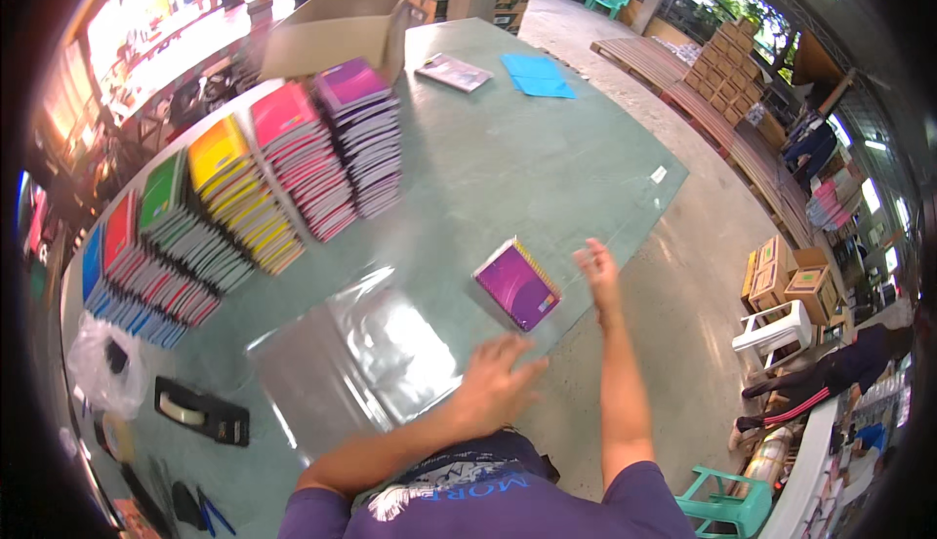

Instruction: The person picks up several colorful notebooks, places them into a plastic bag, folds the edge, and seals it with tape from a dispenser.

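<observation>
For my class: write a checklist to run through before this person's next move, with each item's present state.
1. Bare right hand empty: ok, held open.
2. Bare left hand empty: ok, nothing seen in it, though blurred.
3. Purple-covered, yellow-coiled rectangular notebook lying on the green tabletop: ok.
4. Notebook gripped: not ok; neither hand touches it.
5. Number of shiny transparent plastic sheets: cannot tell through the glare.
6. Black desktop tape dispenser loaded: ok, a pale tape roll shows.

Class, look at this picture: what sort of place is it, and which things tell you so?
Probably a workshop or small warehouse: colour-grouped stacks of notebooks stand on a large green table, near an open cardboard box, and more boxes are piled in the background.
</observation>
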Available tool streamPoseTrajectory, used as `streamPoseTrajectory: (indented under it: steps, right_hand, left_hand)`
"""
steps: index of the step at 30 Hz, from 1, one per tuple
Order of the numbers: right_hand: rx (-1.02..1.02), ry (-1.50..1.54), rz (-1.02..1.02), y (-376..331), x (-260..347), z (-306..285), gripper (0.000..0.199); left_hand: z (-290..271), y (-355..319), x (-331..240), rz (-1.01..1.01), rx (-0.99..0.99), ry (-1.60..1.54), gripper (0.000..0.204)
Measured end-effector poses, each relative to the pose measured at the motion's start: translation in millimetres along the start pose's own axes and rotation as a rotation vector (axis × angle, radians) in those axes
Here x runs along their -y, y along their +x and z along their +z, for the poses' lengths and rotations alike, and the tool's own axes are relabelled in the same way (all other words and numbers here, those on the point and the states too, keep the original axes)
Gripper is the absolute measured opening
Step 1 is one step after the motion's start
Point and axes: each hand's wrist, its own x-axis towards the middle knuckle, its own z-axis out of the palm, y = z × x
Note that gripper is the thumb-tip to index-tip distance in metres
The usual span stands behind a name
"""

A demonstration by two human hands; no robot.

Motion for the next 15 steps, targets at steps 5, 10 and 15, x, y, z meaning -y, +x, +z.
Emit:
streamPoseTrajectory:
  steps: [5, 10, 15]
  right_hand:
    - [0.153, -0.954, -0.111, 10, -21, 68, 0.113]
    - [0.262, -0.867, -0.097, 136, -19, 35, 0.103]
    - [-0.05, -0.689, -0.152, 293, -87, -33, 0.083]
  left_hand:
    - [80, 1, 19, 0.06, 0.28, -0.035, 0.038]
    - [108, 42, 60, -0.085, 0.295, 0.044, 0.035]
    - [119, 68, 105, -0.331, 0.011, 0.148, 0.029]
